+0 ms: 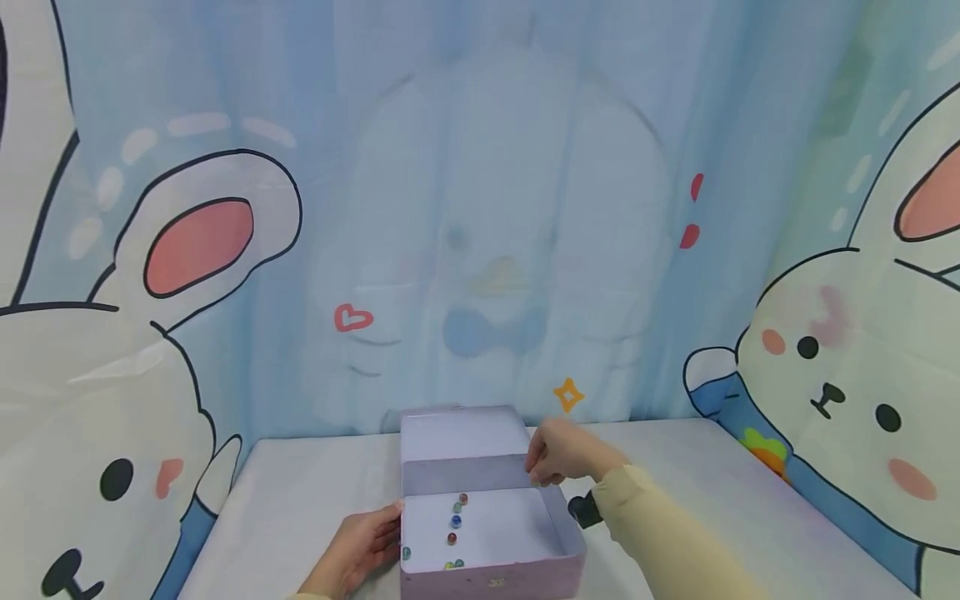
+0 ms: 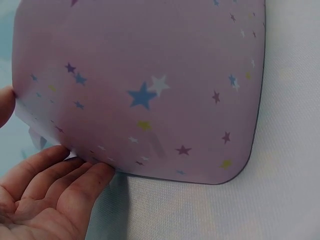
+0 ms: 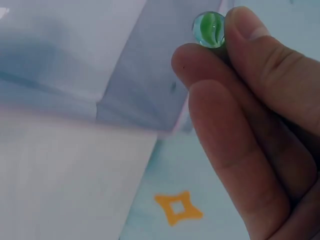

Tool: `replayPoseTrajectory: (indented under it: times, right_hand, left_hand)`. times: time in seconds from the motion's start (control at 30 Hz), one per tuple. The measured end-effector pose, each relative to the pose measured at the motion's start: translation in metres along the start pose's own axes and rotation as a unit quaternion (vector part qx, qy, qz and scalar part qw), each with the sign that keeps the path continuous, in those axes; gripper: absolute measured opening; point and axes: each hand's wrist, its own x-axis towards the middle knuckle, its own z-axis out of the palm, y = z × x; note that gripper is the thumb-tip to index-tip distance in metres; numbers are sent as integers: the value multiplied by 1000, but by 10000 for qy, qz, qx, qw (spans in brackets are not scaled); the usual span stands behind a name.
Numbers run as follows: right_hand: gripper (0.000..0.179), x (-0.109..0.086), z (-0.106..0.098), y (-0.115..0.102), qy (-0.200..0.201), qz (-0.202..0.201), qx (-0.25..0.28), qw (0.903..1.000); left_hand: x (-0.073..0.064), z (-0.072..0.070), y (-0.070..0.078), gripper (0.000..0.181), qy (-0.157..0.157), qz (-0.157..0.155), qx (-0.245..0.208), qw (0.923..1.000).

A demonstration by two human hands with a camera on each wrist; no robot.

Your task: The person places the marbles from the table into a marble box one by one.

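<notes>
A lilac box (image 1: 491,579) with star-patterned sides stands on the table, its lid (image 1: 465,433) tipped back at the far side. Several coloured glass marbles lie on the box floor, among them a blue marble (image 1: 456,522) and a reddish-brown marble (image 1: 452,538). My right hand (image 1: 562,450) is over the box's back right corner and pinches a clear marble with green swirls (image 3: 208,30) between thumb and index finger. With fairly straight fingers, my left hand (image 1: 360,546) touches the starry left side wall (image 2: 150,65); its thumb is at the edge.
White cloth covers the table (image 1: 315,475) on both sides of the box. Behind it hangs a light-blue curtain (image 1: 495,208) printed with cartoon rabbits. A dark wrist device (image 1: 585,510) sits under my right wrist, beside the box's right wall.
</notes>
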Motion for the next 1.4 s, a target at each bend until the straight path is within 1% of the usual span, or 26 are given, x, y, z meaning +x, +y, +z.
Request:
replayPoseTrajectory:
  times: [0.13,0.27,0.47,0.6,0.77,0.97,1.13,1.4]
  right_hand:
    - [14,8,22,-9,-110,-31,31,9999]
    - [15,16,41,-15,-214,-22,-76,9997]
    - [18,30,60,-19,-367,-65,-140,9992]
    - [16,36,69,-25,-454,-104,-71,9989]
    - [15,41,80,-33,-466,-211,-140,9986]
    - [19,48,91,-39,-474,-288,-105,9984]
    - [20,51,97,-42,-500,-291,1,9983]
    - [19,55,103,-48,-638,-354,141,9972]
  left_hand:
    - [1,5,1,62,-32,-9,-39,10000]
    - [2,7,-2,59,-105,-4,-101,9999]
    - [2,9,-5,61,-163,-21,-97,9998]
    - [3,10,-3,62,-178,-8,-72,9998]
    - [4,10,-1,62,-234,43,12,9997]
    - [3,9,1,61,-224,35,61,9997]
    - [3,6,0,61,-223,88,61,9997]
    - [3,-1,0,60,-142,85,63,9998]
